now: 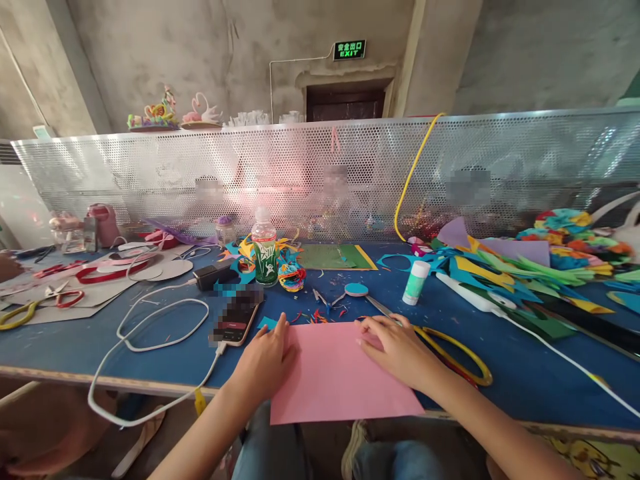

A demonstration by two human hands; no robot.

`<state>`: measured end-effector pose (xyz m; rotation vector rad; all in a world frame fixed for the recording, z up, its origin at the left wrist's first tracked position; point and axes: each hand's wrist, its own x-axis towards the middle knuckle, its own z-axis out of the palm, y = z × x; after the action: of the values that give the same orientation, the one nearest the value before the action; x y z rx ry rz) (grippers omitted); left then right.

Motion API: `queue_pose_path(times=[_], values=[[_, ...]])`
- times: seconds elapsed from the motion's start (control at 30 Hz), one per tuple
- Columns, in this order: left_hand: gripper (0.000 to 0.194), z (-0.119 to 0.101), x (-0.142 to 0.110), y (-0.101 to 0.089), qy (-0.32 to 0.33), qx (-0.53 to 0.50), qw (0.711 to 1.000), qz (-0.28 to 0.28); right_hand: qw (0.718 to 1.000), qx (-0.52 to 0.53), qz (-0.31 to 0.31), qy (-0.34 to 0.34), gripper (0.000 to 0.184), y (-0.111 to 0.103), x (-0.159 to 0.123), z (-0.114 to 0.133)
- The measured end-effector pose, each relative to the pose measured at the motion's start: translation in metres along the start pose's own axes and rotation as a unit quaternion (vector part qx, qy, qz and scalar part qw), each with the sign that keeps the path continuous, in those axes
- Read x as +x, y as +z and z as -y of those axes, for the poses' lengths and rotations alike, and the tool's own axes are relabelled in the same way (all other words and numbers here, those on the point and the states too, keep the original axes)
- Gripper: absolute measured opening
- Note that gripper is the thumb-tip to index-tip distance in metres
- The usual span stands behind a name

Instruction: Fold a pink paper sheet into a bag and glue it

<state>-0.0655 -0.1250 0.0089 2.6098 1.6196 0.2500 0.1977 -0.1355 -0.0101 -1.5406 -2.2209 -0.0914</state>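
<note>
Pink paper (340,377) lies lengthwise across the blue table's (75,340) near edge; left hand (265,363) presses its left edge flat with fingers together, right hand (400,350) its far right corner, fingers slightly spread.

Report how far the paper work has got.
Done: cut scraps litter the blue table, and a finished curled paper piece sits by the bottle. In hand: left hand and right hand press the pink sheet flat. Left: that sheet shows no cuts; the scissors lie idle.
</note>
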Motion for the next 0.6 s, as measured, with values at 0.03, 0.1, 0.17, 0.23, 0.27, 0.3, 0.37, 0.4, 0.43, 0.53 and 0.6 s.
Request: queue_pose_path(times=[0.03,0.1,0.17,0.23,0.27,0.3,0.37,0.4,0.43,0.53,0.6], values=[[0.058,0.0,0.0,0.001,-0.004,-0.006,1.0,-0.003,1.0,-0.01,-0.01,0.009,0.012,0.001,0.0,-0.003],[0.059,0.001,0.0,0.003,-0.016,-0.02,1.0,-0.012,0.999,-0.027,-0.025,0.026,0.01,0.003,0.0,-0.008],[0.06,0.004,0.0,0.005,-0.028,-0.04,0.999,-0.023,0.998,-0.033,-0.038,0.044,0.01,0.005,0.001,-0.011],[0.061,0.006,0.0,0.007,-0.033,-0.059,0.997,-0.034,0.996,-0.031,-0.05,0.068,0.01,0.008,0.001,-0.013],[0.061,0.006,0.0,0.008,-0.034,-0.066,0.996,-0.038,0.995,-0.03,-0.054,0.08,0.011,0.008,0.001,-0.014],[0.06,0.007,0.0,0.009,-0.036,-0.072,0.996,-0.042,0.994,-0.029,-0.057,0.088,0.011,0.009,0.001,-0.015],[0.058,0.008,0.0,0.01,-0.038,-0.078,0.995,-0.048,0.994,-0.031,-0.061,0.088,0.011,0.01,0.001,-0.016],[0.057,0.008,0.0,0.01,-0.038,-0.08,0.995,-0.051,0.994,-0.034,-0.062,0.08,0.01,0.01,0.0,-0.016],[0.056,0.009,0.0,0.011,-0.037,-0.082,0.995,-0.054,0.995,-0.037,-0.064,0.073,0.01,0.009,0.0,-0.016],[0.051,0.012,-0.002,0.012,-0.017,-0.107,0.991,-0.075,0.996,-0.036,-0.061,0.06,0.011,0.008,-0.001,-0.013],[0.039,0.013,-0.004,0.011,0.011,-0.149,0.984,-0.099,0.997,-0.018,-0.052,0.058,0.012,0.007,-0.001,-0.013]])
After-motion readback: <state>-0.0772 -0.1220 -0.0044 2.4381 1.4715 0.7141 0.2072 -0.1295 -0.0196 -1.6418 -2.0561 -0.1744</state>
